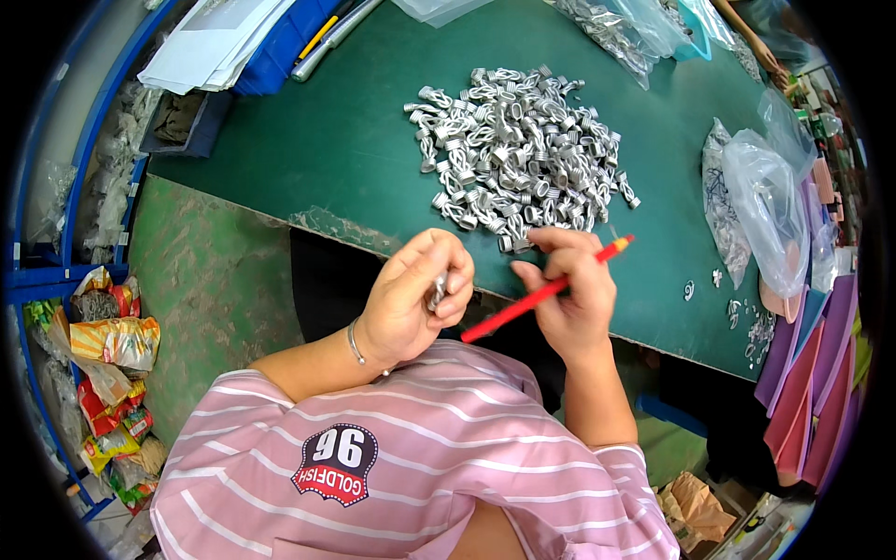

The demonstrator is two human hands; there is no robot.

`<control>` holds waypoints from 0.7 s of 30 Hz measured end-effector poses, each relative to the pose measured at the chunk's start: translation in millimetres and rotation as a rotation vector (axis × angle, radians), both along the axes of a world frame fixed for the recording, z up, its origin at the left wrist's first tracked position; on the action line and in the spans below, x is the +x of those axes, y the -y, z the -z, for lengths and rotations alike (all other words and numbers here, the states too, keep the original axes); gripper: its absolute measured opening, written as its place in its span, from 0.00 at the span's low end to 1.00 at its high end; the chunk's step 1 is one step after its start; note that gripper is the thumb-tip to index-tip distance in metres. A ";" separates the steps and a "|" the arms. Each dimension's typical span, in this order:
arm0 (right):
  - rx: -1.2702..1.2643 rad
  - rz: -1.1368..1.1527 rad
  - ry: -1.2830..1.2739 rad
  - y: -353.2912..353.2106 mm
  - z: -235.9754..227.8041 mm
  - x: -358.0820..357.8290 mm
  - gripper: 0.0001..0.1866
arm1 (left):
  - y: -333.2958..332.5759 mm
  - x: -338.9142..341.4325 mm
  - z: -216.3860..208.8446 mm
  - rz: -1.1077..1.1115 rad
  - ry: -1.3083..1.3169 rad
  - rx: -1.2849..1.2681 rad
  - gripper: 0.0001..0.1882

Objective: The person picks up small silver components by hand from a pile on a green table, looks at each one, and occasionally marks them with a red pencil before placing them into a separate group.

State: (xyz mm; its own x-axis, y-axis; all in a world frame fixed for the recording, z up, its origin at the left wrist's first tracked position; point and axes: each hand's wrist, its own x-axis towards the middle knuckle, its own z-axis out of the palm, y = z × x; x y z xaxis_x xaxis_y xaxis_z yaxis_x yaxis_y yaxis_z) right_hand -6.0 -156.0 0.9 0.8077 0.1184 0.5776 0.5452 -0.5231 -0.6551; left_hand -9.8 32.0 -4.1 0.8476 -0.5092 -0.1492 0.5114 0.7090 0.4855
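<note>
My left hand is closed around a small silver metal piece, close to my body at the table's near edge. A long red pencil lies across my right hand, held by the lower fingers, its pale end pointing up to the right. The thumb and forefinger of that hand are parted beside a silver piece at the near edge of a heap; whether they touch it I cannot tell. The heap consists of many small silver pieces, each with a ribbed collar and twisted loops.
The heap lies on a green table. Clear plastic bags and loose metal bits are at the right. A blue bin with papers stands at the far left. Another person's arm shows at the far right.
</note>
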 end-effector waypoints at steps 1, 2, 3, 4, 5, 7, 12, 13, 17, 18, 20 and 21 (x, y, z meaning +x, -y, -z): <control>-0.077 -0.003 0.029 -2.1 -0.6 4.2 0.16 | 0.0 0.9 0.4 -0.040 0.031 -0.021 0.15; -0.153 -0.010 0.057 -4.6 -0.4 8.2 0.16 | 2.4 0.8 -1.2 -0.076 0.037 -0.079 0.14; -0.229 -0.017 0.085 -5.8 -0.4 10.2 0.15 | 3.3 0.5 -1.3 -0.074 0.067 -0.040 0.14; -0.227 0.011 0.111 -5.5 -0.6 10.2 0.15 | 4.0 0.2 -1.4 -0.072 0.097 -0.002 0.14; -0.177 0.026 0.105 -3.6 0.7 9.3 0.15 | 3.8 0.2 -1.5 -0.070 0.126 0.036 0.14; -0.077 0.057 0.093 1.7 4.3 4.4 0.14 | 2.1 1.2 -6.5 -0.016 0.117 0.232 0.10; 0.803 -0.119 -0.479 0.6 -3.4 -21.0 0.12 | 14.9 -0.9 -6.3 -0.032 0.257 0.488 0.14; 0.915 -0.167 -0.522 0.2 -1.9 -24.1 0.13 | 17.0 -1.3 -4.5 -0.058 0.292 0.474 0.15; 0.887 -0.300 -0.494 3.0 10.2 -29.1 0.14 | 13.6 -1.4 -4.4 -0.047 0.558 0.625 0.13; 0.861 -0.327 -0.478 3.0 11.5 -29.0 0.14 | 13.8 -1.1 -3.3 -0.086 0.644 0.672 0.11; 0.796 -0.318 -0.427 2.5 11.6 -29.9 0.15 | 13.8 2.3 -7.8 -0.127 0.784 0.699 0.11; 0.762 -0.314 -0.400 2.3 11.6 -30.3 0.15 | 13.9 3.1 -9.6 -0.148 0.854 0.711 0.11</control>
